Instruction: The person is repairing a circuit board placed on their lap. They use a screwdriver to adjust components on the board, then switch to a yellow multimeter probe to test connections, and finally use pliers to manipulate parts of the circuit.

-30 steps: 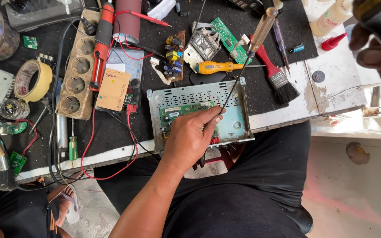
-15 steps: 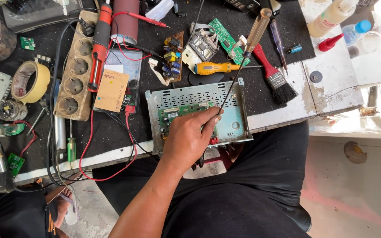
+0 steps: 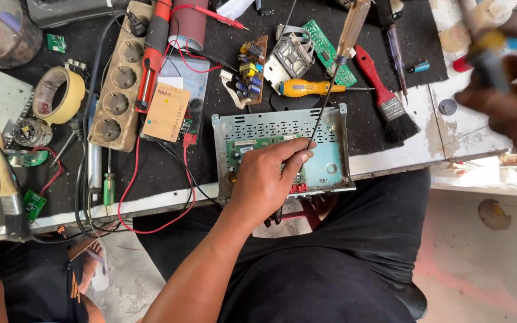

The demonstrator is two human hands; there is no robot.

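While left hand (image 3: 264, 179) pinches thin metal screwdriver shaft (image 3: 324, 98), perforated grey chassis (image 3: 282, 127) (rectangular), right hand (image 3: 510, 90) blurred, grip unclear

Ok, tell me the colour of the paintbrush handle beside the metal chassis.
Red, clearest in the head view: paintbrush handle.

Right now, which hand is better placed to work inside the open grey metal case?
Left. The left hand rests on the grey metal case, fingers at the wooden-handled screwdriver shaft; the right hand is blurred, far off to the side.

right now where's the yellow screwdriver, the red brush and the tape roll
yellow screwdriver (image 3: 299, 88), head view, on its handle
red brush (image 3: 371, 75), head view, on its red handle
tape roll (image 3: 76, 94), head view, on its right rim
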